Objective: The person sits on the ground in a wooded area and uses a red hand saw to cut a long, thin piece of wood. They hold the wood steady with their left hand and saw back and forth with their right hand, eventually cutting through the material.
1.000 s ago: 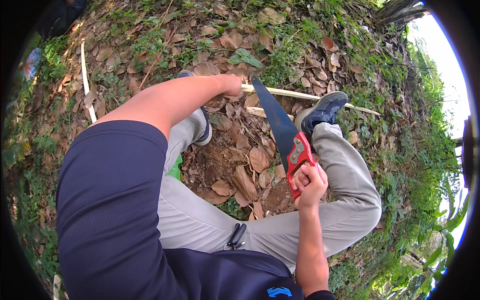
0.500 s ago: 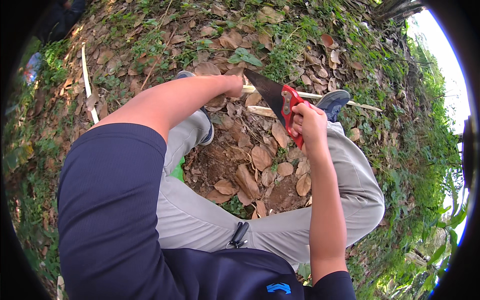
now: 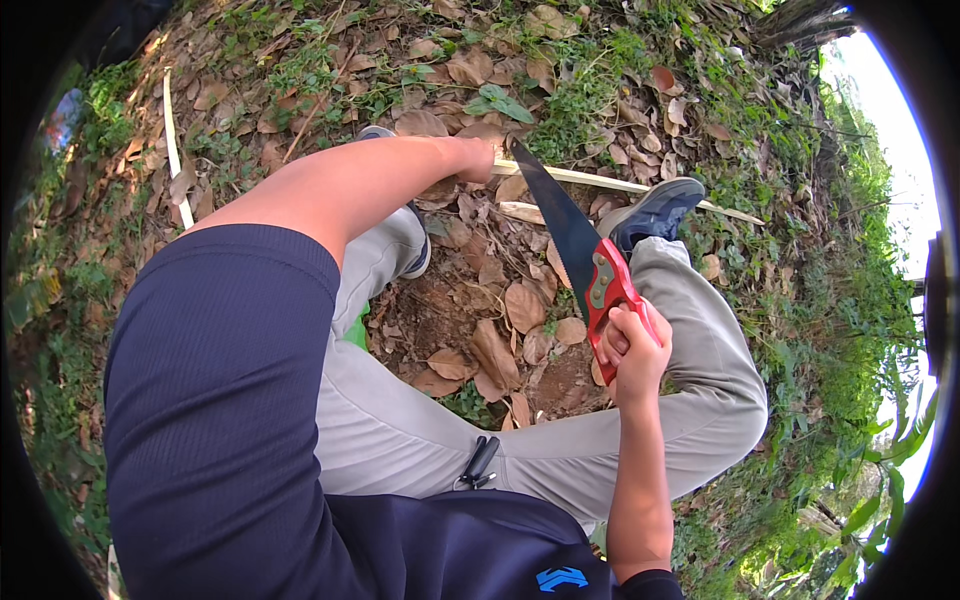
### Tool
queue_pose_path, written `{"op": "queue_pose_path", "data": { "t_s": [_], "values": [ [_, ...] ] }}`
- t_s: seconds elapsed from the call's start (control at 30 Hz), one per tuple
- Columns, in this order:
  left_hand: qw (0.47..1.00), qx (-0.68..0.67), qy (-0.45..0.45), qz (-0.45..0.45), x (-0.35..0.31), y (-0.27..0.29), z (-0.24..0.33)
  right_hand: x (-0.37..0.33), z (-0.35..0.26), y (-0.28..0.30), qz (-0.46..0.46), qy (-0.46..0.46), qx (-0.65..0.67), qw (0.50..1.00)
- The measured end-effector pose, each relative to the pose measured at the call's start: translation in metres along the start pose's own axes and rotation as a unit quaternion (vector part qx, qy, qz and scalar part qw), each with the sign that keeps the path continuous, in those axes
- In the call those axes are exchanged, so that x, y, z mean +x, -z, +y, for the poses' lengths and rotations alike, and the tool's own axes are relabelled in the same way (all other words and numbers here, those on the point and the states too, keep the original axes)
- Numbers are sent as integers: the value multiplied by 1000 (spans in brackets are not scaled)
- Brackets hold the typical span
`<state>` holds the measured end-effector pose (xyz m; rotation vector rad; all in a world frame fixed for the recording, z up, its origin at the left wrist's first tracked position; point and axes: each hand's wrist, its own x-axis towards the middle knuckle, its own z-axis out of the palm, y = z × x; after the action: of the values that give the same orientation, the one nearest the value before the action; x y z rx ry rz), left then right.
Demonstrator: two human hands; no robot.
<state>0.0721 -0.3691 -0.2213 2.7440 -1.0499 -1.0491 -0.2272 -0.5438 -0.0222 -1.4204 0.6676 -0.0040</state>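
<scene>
A hand saw with a red handle is in my right hand, its fingers wrapped round the grip. The dark blade slants up and to the left, its tip beside my left hand. That hand is closed on one end of a pale wooden strip, though my forearm and wrist hide most of the fingers. The strip runs rightward past my right shoe to a thin end on the leaves. Just below it lies a shorter piece of pale wood.
Dry brown leaves and green plants cover the ground. Another long pale strip lies at the far left. My left shoe and grey-trousered legs frame a patch of bare soil. A green object shows beside my left leg.
My right hand has drawn the saw down and to the right, and the blade now points more steeply upward. My left hand stays at the strip, shifted slightly right in the picture.
</scene>
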Motion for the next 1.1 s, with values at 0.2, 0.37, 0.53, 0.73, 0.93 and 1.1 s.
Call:
{"op": "queue_pose_path", "data": {
  "t_s": [0.2, 0.37, 0.53, 0.73, 0.93, 1.1],
  "values": [
    [997, 54, -54, -22, 21, -7, -16, 19, -32, -1, -19, -3, -24, 1000],
    [998, 12, -42, -38, 17, -5, -10, 68, -51, -13, -42, -46, -12, 998],
    [998, -6, -36, -45, 14, 1, -4, 105, -2, -57, 4, -23, 6, 1000],
    [997, 30, -56, -37, 11, 1, -3, 58, 40, -29, -3, 16, 77, 997],
    [998, 17, -45, -37, 4, 3, -5, -1, 30, 4, 14, 9, 66, 998],
    [997, 17, -71, -39, 21, 0, -13, 14, -4, 4, -1, 14, 7, 1000]
  ]
}}
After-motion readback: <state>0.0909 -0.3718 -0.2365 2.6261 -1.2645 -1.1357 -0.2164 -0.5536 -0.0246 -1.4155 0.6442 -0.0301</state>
